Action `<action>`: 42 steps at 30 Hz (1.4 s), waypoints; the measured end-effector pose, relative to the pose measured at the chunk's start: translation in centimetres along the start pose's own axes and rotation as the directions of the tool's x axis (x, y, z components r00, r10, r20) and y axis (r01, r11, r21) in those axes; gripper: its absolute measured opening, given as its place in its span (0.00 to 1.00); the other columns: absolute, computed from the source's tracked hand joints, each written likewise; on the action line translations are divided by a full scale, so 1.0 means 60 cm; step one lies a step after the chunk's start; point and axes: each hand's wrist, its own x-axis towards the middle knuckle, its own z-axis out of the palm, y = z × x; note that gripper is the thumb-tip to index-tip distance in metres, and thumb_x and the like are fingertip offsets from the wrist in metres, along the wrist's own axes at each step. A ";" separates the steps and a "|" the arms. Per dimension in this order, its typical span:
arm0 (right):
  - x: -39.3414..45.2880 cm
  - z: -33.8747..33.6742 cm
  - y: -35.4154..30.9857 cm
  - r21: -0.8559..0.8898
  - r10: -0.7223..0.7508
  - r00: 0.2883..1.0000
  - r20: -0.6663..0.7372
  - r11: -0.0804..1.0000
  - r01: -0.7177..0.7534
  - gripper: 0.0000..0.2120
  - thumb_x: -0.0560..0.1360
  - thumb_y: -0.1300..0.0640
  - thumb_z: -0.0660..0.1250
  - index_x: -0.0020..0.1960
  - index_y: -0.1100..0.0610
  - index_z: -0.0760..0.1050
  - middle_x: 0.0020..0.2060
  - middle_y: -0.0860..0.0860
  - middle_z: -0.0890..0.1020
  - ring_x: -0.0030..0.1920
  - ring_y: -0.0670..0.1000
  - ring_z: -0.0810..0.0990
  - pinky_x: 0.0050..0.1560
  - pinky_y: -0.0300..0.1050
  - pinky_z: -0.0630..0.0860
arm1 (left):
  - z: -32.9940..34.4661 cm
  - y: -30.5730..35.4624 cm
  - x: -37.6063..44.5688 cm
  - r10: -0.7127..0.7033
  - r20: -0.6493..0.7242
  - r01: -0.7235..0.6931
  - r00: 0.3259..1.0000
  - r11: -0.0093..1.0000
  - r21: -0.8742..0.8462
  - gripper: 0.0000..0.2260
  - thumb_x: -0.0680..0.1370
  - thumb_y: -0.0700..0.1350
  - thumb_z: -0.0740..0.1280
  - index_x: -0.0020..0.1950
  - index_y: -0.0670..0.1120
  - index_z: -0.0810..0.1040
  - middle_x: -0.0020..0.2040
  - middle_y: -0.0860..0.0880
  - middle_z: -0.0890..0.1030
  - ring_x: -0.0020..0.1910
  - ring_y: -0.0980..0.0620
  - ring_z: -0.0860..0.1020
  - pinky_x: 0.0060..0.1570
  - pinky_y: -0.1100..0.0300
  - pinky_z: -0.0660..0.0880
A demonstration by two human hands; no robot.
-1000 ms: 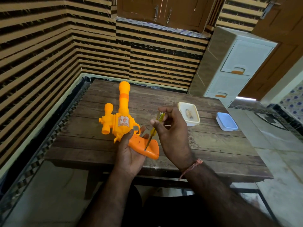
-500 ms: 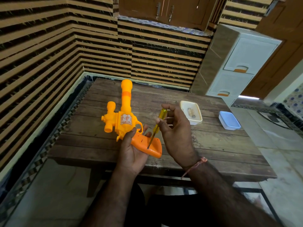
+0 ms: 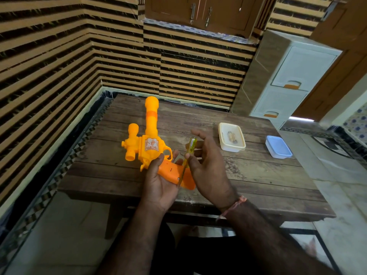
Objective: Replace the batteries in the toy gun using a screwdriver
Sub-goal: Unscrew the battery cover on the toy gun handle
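The left hand [image 3: 160, 183] grips the gun [image 3: 151, 145] by its handle above the surface [image 3: 258, 175]. The right hand [image 3: 206, 165] pinches the screwdriver [image 3: 188, 153], tip seemingly at a handle screw. Hollow plastic: light, stiff, slick, so hold the handle firmly.

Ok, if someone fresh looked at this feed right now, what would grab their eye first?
The bright orange toy gun, held over the wooden table by the left hand gripping its handle. Next, the yellow screwdriver pinched in the right hand, its tip down at the handle's base. Further right on the table sit an open cream tub with small items inside and a closed blue container.
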 end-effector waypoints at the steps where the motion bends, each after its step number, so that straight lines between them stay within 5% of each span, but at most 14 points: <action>1: -0.006 0.003 0.001 0.017 0.002 1.000 0.017 1.000 -0.002 0.25 0.73 0.72 0.65 0.65 0.53 0.70 0.46 0.47 0.76 0.44 0.42 0.77 0.43 0.39 0.79 | 0.001 -0.001 0.000 0.003 -0.005 -0.003 1.000 1.000 0.002 0.28 0.70 0.51 0.73 0.67 0.44 0.75 0.61 0.43 0.79 0.59 0.44 0.78 0.54 0.47 0.78; 2: -0.009 0.003 0.000 0.033 0.005 1.000 0.019 0.999 -0.006 0.24 0.73 0.73 0.65 0.65 0.53 0.70 0.46 0.48 0.77 0.44 0.42 0.77 0.42 0.39 0.78 | 0.001 -0.002 -0.001 0.004 -0.012 -0.004 1.000 1.000 0.005 0.25 0.71 0.52 0.72 0.65 0.45 0.76 0.59 0.43 0.80 0.58 0.44 0.78 0.53 0.48 0.78; 5: 0.000 -0.007 -0.010 0.118 0.002 0.998 -0.058 0.993 0.005 0.23 0.74 0.74 0.63 0.63 0.54 0.71 0.47 0.56 0.78 0.44 0.49 0.77 0.41 0.38 0.77 | 0.000 0.001 0.000 0.006 -0.026 -0.006 1.000 1.000 -0.019 0.37 0.66 0.51 0.77 0.73 0.46 0.70 0.63 0.42 0.79 0.62 0.43 0.76 0.56 0.44 0.77; 8: 0.017 -0.027 -0.021 0.160 -0.015 0.988 -0.157 0.986 0.040 0.23 0.74 0.74 0.64 0.61 0.53 0.70 0.50 0.58 0.79 0.47 0.57 0.79 0.45 0.46 0.81 | -0.004 0.002 0.003 0.035 -0.049 -0.036 0.998 0.999 -0.020 0.35 0.69 0.51 0.72 0.75 0.49 0.67 0.59 0.44 0.82 0.50 0.49 0.83 0.49 0.46 0.79; 14: 0.003 -0.027 -0.027 0.119 -0.054 0.987 -0.153 0.990 0.073 0.22 0.74 0.72 0.65 0.61 0.52 0.69 0.49 0.56 0.79 0.46 0.54 0.78 0.46 0.45 0.81 | -0.002 -0.002 0.003 0.027 -0.039 -0.028 0.999 0.999 -0.021 0.42 0.66 0.51 0.76 0.77 0.50 0.63 0.56 0.45 0.83 0.48 0.50 0.82 0.43 0.47 0.79; 19: -0.007 -0.020 -0.023 0.084 -0.064 0.988 -0.137 0.994 0.076 0.22 0.74 0.71 0.66 0.62 0.52 0.69 0.50 0.55 0.79 0.45 0.52 0.77 0.46 0.43 0.79 | -0.004 -0.001 0.005 0.019 -0.033 -0.020 0.999 1.000 -0.007 0.51 0.56 0.52 0.83 0.77 0.50 0.65 0.59 0.44 0.82 0.57 0.47 0.81 0.50 0.45 0.79; 27: -0.008 -0.017 -0.021 0.044 -0.086 0.991 -0.100 0.995 0.090 0.21 0.75 0.70 0.66 0.63 0.54 0.69 0.52 0.54 0.79 0.48 0.48 0.79 0.46 0.34 0.75 | -0.001 -0.001 0.003 0.011 0.006 -0.011 1.000 0.998 -0.069 0.44 0.59 0.50 0.82 0.72 0.47 0.68 0.58 0.44 0.81 0.49 0.49 0.82 0.48 0.46 0.79; 38: -0.010 -0.013 -0.026 0.071 -0.101 0.992 -0.070 0.992 0.106 0.19 0.75 0.73 0.64 0.63 0.59 0.69 0.50 0.55 0.78 0.46 0.37 0.79 0.44 0.28 0.73 | -0.004 -0.001 0.003 0.012 0.036 -0.010 0.999 0.999 -0.045 0.46 0.63 0.51 0.80 0.78 0.48 0.61 0.61 0.43 0.78 0.59 0.45 0.76 0.53 0.41 0.76; 42: -0.010 -0.012 -0.019 0.083 -0.096 0.993 -0.062 0.991 0.101 0.21 0.74 0.70 0.66 0.62 0.53 0.70 0.51 0.52 0.77 0.49 0.46 0.78 0.46 0.36 0.76 | -0.019 -0.002 0.009 -0.010 0.052 0.011 0.999 1.000 -0.022 0.43 0.69 0.51 0.76 0.79 0.48 0.58 0.70 0.39 0.71 0.72 0.38 0.67 0.62 0.37 0.71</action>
